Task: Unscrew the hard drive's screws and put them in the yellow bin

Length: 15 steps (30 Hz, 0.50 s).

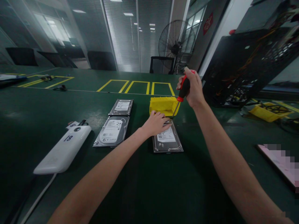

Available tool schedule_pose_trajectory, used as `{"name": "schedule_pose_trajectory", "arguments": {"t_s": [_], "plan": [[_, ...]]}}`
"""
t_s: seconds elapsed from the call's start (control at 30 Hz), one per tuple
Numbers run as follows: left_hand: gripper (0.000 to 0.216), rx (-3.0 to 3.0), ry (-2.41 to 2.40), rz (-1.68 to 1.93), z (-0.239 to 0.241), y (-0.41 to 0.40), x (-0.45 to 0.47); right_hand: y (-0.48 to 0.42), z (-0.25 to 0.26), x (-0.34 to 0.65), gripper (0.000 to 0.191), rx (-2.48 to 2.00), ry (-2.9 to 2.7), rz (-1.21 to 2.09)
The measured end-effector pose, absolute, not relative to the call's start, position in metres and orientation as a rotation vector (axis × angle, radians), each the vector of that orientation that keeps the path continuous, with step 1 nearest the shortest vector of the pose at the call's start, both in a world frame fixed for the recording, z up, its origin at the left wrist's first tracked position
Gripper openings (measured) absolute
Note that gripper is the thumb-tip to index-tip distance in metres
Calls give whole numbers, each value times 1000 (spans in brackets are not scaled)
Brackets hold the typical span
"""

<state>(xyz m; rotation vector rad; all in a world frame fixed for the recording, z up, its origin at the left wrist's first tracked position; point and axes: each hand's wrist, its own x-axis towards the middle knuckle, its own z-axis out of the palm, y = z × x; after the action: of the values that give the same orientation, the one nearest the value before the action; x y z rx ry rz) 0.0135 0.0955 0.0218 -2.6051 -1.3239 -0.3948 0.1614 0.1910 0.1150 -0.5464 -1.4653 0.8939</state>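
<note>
My right hand [195,90] is closed around the black and red handle of a screwdriver [184,88]. Its shaft slants down to the far end of a hard drive [167,137], which lies flat on the green table with its white label up. My left hand [156,123] grips the far part of that drive, fingers bent beside the screwdriver's tip. The tip and any screw under it are hidden by my fingers. Just behind the drive sits a yellow plastic bin [161,102], its opening facing me.
Two more hard drives, a larger one [111,130] and another [121,106] behind it, lie left of my hands. A white power bank [64,149] with a cable is further left. A black computer case [233,68], yellow tray [266,113] and pink-screened phone [280,161] are right.
</note>
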Motion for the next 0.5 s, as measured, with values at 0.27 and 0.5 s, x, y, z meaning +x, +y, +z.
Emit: {"name": "schedule_pose_trajectory", "arguments": {"t_s": [0.27,0.5], "plan": [[41,-2481,-1332,-481,64,64,32,185,115,152,44,-545,-1536,824],[49,-3081,-1468,-590,53,-117,80,194,110,157,48,-610,-1403,817]]}}
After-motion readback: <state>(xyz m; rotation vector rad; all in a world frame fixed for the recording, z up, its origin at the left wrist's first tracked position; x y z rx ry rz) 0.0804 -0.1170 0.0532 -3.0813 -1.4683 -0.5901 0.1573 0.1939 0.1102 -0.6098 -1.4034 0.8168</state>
